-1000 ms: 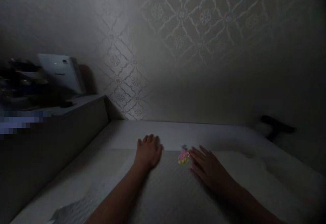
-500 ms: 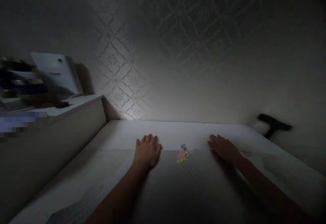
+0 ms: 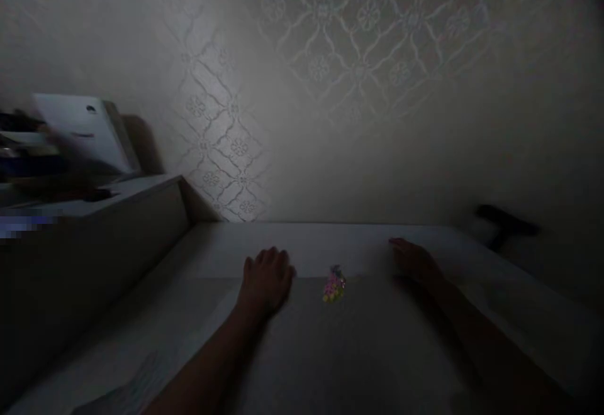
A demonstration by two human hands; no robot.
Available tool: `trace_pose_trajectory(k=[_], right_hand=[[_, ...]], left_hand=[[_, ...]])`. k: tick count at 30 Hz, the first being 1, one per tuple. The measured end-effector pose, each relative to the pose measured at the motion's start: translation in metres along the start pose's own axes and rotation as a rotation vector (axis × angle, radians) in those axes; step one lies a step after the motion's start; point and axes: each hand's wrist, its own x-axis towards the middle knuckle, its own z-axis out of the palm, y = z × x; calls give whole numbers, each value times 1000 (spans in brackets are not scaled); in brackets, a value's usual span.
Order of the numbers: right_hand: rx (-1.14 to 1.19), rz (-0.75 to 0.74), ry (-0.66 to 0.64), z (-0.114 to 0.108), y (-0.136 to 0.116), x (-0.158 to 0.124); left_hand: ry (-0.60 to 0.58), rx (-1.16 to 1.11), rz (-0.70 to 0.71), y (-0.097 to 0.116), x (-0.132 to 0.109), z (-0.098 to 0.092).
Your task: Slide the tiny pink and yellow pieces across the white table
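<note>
A small cluster of pink, yellow and bluish bits (image 3: 334, 284), perhaps beads, lies on the pale table (image 3: 325, 248) between my two hands. To its left, my left hand (image 3: 268, 276) rests palm down with the fingers a little apart and slightly bent; I see nothing in it. On the other side, my right hand (image 3: 415, 261) is over the table, its fingers stretched forward and nothing visible in them. The light is dim, so the right fingers are hard to make out. A paler strip runs along the table's far side, and a darker covering lies nearer me.
A patterned wall (image 3: 330, 119) rises behind the table. At the left, a raised shelf (image 3: 141, 192) carries a white box (image 3: 87, 129) and several dark, blurred things. A black T-shaped object (image 3: 504, 220) stands beyond the table's right edge.
The picture is darker over the table, and the view has shifted slightly. My right hand's fingers have moved slightly upward in the picture. My left hand stays in much the same place.
</note>
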Motion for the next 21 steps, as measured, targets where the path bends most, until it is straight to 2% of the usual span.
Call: trace_pose_trajectory(k=[3,7,10,14,18,21], right_hand=[[95,-133,10,-6,-25,-7],[261,-409,-142,-17,-69,-25],[328,-501,-190,-25,-92,-34],[399,-590,-202,-34,-105,-40],[468,-587,-187,-41,-112,-44],[431,-600,-209,-46,-114,-44]], left_hand=[[1,9,1,1,0,-2],[3,21,-2,1,0,-1],[9,14,5,0,0,0],[7,11,9,-1,-1,0],[5,11,6,0,-2,-2],[-8,10,5,0,-2,-4]])
